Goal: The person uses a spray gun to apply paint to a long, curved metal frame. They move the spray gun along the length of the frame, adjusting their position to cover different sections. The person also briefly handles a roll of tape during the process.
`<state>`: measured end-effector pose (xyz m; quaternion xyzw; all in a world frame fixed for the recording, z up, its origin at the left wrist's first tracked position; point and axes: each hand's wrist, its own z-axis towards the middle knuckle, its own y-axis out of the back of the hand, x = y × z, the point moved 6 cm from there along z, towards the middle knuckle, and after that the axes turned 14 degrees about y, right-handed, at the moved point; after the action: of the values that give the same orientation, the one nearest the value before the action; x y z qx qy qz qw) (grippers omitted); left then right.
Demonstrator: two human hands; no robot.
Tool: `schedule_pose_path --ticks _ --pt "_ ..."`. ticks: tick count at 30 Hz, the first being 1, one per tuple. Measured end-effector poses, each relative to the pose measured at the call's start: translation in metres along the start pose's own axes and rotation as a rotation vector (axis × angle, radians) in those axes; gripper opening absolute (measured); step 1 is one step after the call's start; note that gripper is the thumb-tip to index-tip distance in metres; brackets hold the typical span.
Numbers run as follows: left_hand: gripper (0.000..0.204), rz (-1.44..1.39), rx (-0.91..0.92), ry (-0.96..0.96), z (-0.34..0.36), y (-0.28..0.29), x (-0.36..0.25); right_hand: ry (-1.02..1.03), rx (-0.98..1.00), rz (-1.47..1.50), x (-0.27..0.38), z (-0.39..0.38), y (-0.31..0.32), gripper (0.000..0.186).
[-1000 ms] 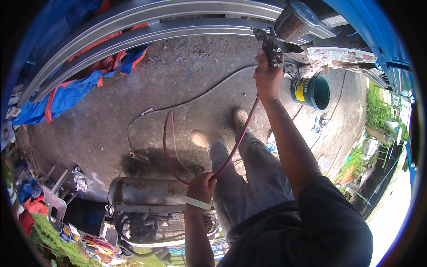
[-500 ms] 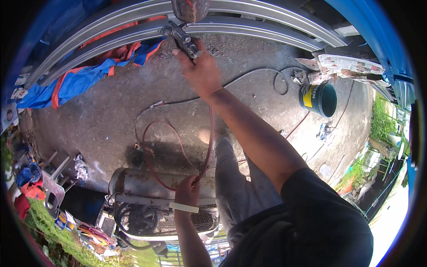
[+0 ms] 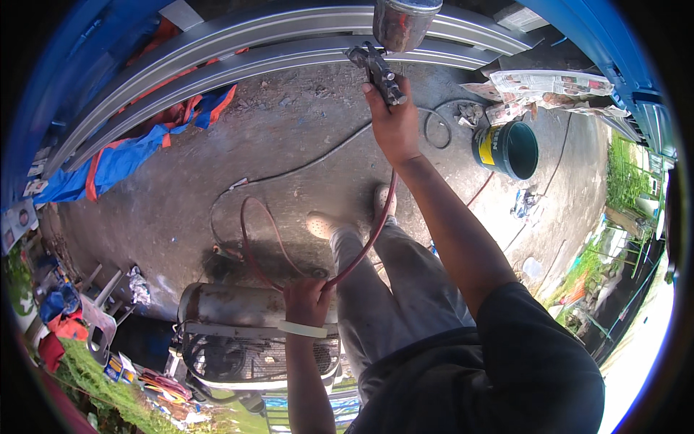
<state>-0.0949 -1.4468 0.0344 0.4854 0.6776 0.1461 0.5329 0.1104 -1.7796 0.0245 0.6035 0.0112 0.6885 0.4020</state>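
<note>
Out in front at the upper middle, my right hand (image 3: 397, 134) is wrapped round a spray gun (image 3: 379, 74). The gun carries a paint-stained metal cup (image 3: 406, 29) and is held close to the silver metal rails (image 3: 303, 56). A red hose (image 3: 382, 220) runs down from the right hand toward my left hand (image 3: 307, 299). My left hand is closed on that hose at the lower middle, above a rusty cylindrical tank (image 3: 231, 304). A loop of the hose hangs to the left of my legs.
A dark green bucket (image 3: 522, 150) stands at right on the concrete floor, near newspaper sheets (image 3: 549, 83). A grey hose (image 3: 318, 159) snakes across the floor. Blue and orange tarpaulin (image 3: 137, 155) lies at left, below the rails. Blue panels (image 3: 600, 43) border the upper right.
My right hand has carried the spray gun to the right along the rails. My view has shifted slightly, and both feet now show. The left hand still grips the hose.
</note>
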Motion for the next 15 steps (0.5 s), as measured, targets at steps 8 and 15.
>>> schedule_pose_path --ticks 8,15 --pt "0.017 -0.086 0.289 0.135 0.030 -0.054 -0.104 -0.160 -0.108 -0.042 -0.100 0.009 0.154 0.044" --pt "0.019 -0.044 0.385 0.038 0.030 -0.090 -0.178 -0.256 -0.243 -0.108 -0.148 0.012 0.268 0.042"
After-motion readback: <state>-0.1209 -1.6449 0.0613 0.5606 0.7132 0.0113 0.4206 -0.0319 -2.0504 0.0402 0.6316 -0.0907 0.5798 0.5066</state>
